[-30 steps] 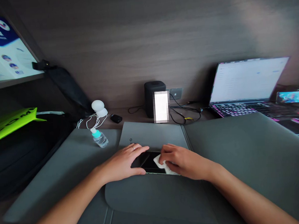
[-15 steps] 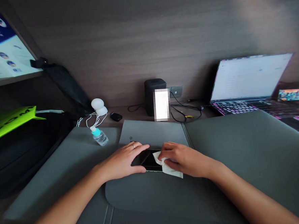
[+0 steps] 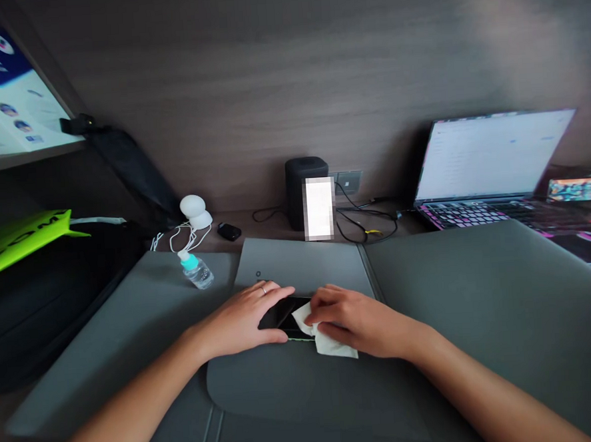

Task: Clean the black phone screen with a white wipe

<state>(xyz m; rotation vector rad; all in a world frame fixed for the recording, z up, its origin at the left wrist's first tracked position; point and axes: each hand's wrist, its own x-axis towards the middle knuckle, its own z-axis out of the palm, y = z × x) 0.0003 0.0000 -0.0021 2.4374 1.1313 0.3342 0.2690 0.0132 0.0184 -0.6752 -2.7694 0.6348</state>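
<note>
A black phone lies flat on the grey desk mat in front of me. My left hand grips the phone's left end, thumb under the near edge and fingers curved over the far edge; a ring shows on one finger. My right hand presses a crumpled white wipe onto the phone's screen, fingers closed on the wipe. Most of the phone's right half is hidden under the wipe and that hand.
A small clear bottle with a teal cap lies on the mat's left. Behind stand a black cylinder speaker, white earbuds and cable, a small black device, tangled cables and an open laptop. A black bag sits left.
My right hand has slid the wipe leftward and nearer across the phone's screen. My left hand has kept its hold on the phone.
</note>
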